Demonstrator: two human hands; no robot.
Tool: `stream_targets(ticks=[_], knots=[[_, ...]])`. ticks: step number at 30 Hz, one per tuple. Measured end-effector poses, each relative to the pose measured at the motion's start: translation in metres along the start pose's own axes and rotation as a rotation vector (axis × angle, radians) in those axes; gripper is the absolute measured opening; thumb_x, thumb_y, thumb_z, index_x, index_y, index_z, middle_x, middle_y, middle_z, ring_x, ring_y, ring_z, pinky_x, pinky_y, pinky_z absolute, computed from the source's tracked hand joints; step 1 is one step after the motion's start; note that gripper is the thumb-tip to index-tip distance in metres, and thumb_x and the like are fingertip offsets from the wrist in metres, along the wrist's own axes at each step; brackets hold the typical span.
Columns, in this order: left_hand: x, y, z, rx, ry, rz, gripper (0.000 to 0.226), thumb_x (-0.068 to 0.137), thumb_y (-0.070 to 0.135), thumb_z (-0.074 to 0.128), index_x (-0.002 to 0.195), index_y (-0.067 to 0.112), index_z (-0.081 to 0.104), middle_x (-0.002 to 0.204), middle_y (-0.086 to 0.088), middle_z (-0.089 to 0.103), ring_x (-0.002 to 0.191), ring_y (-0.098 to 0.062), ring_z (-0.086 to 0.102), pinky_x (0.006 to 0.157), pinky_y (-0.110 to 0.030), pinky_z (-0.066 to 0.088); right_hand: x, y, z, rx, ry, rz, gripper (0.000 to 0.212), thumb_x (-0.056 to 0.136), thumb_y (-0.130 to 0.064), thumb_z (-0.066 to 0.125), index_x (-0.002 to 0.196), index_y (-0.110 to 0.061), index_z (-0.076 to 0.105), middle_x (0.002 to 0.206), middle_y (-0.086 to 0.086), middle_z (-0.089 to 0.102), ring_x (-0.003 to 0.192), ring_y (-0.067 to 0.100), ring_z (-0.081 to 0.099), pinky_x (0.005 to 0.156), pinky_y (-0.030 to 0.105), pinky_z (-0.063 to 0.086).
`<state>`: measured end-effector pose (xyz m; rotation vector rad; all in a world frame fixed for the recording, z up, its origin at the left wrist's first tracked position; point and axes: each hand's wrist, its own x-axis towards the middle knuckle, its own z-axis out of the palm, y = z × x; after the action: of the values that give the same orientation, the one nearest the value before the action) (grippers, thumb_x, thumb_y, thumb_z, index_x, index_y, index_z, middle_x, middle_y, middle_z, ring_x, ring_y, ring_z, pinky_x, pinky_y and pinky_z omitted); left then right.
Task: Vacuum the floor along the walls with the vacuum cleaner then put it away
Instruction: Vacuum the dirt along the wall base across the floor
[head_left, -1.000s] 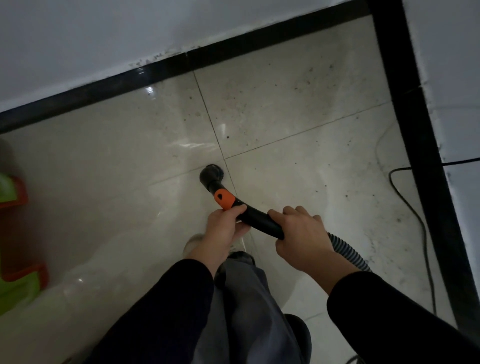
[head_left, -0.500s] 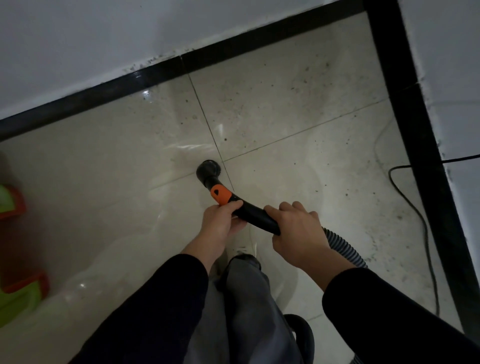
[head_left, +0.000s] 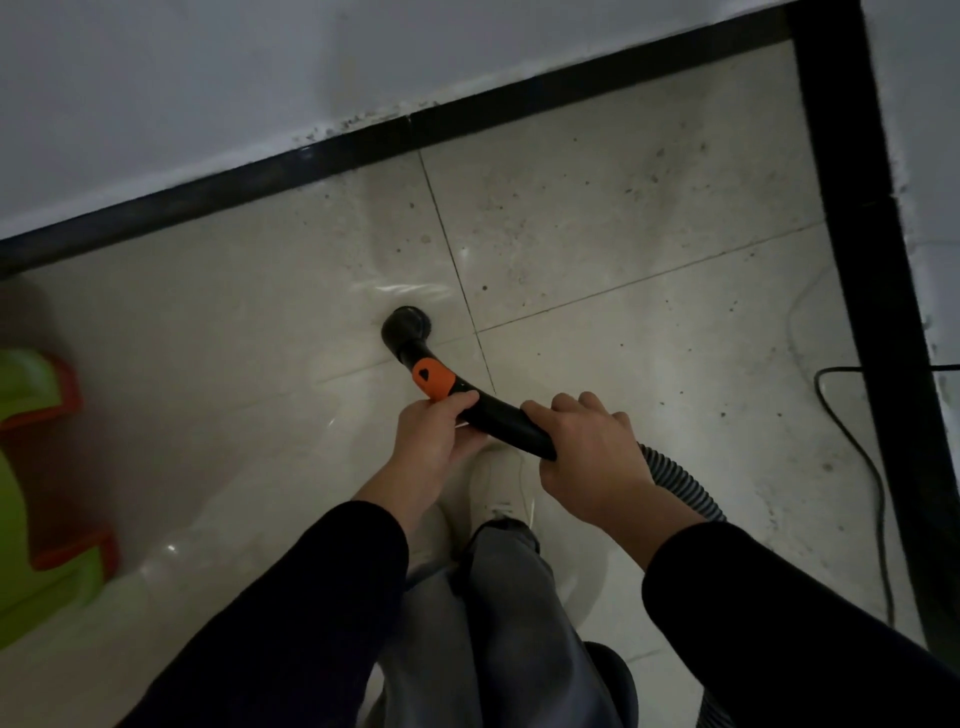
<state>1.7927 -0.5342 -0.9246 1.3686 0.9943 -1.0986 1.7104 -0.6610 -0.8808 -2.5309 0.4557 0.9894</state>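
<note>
— Where is the vacuum tube (head_left: 498, 421) held?

— It is held over the tiled floor (head_left: 623, 234), mid-view, just ahead of a pale shoe (head_left: 501, 483). Its nozzle (head_left: 408, 327) is seen down at a tile beside a grout line, apart from the black skirting (head_left: 311, 166). Whether the tile is touched cannot be told.

— How is its long axis laid?

— It is run from lower right to upper left (curving downward at the front). The nozzle is thus pointed toward the skirting, and the ribbed hose (head_left: 680, 483) is led off to the right.

— And the hands?

— The tube is gripped by the left hand (head_left: 431, 431) just behind the orange slider (head_left: 432, 378), thumb laid on top, fingers curled beneath. The rear end is wrapped by the right hand (head_left: 587, 457), fingers pressed together over the top.

— Can any writing be read?

— Only a small dark mark is seen on the slider, and it cannot be read. A black cable (head_left: 852, 447) is laid along the right, and a green-and-orange plastic item (head_left: 31, 467) is seen at the left edge.
</note>
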Motion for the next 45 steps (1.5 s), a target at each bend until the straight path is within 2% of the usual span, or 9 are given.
stream_targets(ticks=[3,6,8,29,45], knots=[[0.001,0.003,-0.008,0.0,0.031,-0.003,0.024,0.091,0.008,0.063,0.112,-0.003,0.057,0.103,-0.019,0.068,0.082,-0.023,0.07,0.059,-0.025,0.057,0.004,-0.008,0.001,-0.001,-0.018,-0.015,0.051,0.086,-0.016,0.053,0.134,-0.028,0.043,0.11,0.0,0.053,0.107,0.024,0.044,0.084,0.04,0.039],[0.004,0.006,-0.019,0.009,0.051,0.005,0.03,0.091,0.009,0.064,0.117,-0.005,0.056,0.109,-0.021,0.067,0.089,-0.027,0.069,0.072,-0.03,0.057,0.01,-0.017,0.002,-0.008,-0.03,-0.035,0.05,0.086,-0.017,0.053,0.134,-0.028,0.043,0.111,0.0,0.052,0.108,0.024,0.044,0.085,0.04,0.039],[0.007,0.01,-0.025,0.011,0.057,0.012,0.032,0.091,0.01,0.064,0.118,-0.005,0.056,0.11,-0.021,0.067,0.092,-0.027,0.069,0.075,-0.031,0.057,0.014,-0.022,0.002,-0.013,-0.028,-0.046,0.051,0.086,-0.016,0.053,0.134,-0.028,0.043,0.112,0.0,0.052,0.108,0.024,0.044,0.084,0.039,0.039],[0.026,0.053,-0.039,0.019,0.079,0.066,0.031,0.091,0.011,0.064,0.118,-0.001,0.056,0.108,-0.017,0.067,0.098,-0.027,0.068,0.076,-0.031,0.058,0.055,-0.047,-0.007,-0.001,0.024,-0.088,0.052,0.088,-0.017,0.054,0.137,-0.027,0.041,0.112,0.0,0.053,0.108,0.024,0.045,0.087,0.04,0.041],[0.018,0.043,-0.004,0.069,0.004,0.065,0.03,0.092,0.012,0.063,0.118,-0.002,0.057,0.11,-0.018,0.067,0.099,-0.027,0.068,0.081,-0.033,0.058,0.036,-0.015,-0.019,-0.004,0.01,-0.021,0.052,0.088,-0.022,0.056,0.137,-0.028,0.04,0.111,0.0,0.053,0.108,0.023,0.045,0.085,0.04,0.041]])
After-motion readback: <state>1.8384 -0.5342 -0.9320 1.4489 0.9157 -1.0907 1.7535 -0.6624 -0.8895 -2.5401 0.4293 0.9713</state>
